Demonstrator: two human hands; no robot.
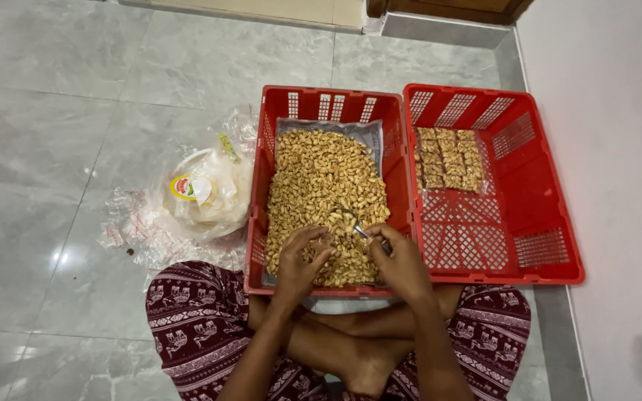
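Centre frame: I see my left hand [300, 260] curled loosely over the peanuts [326, 193] in the red crate [328, 100]; right hand [403, 260] pinching a small spoon [360, 230] (handle hidden).

Two red crates [495, 178], two hands [351, 260], one plastic bag [206, 193].

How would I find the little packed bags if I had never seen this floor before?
Look for the two red plastic crates side by side on the grey tiled floor. The left crate is heaped with loose golden snack pieces; the right crate is nearly bare. The packed bags lie in a neat flat block at its far left corner, the only tidy rows around.
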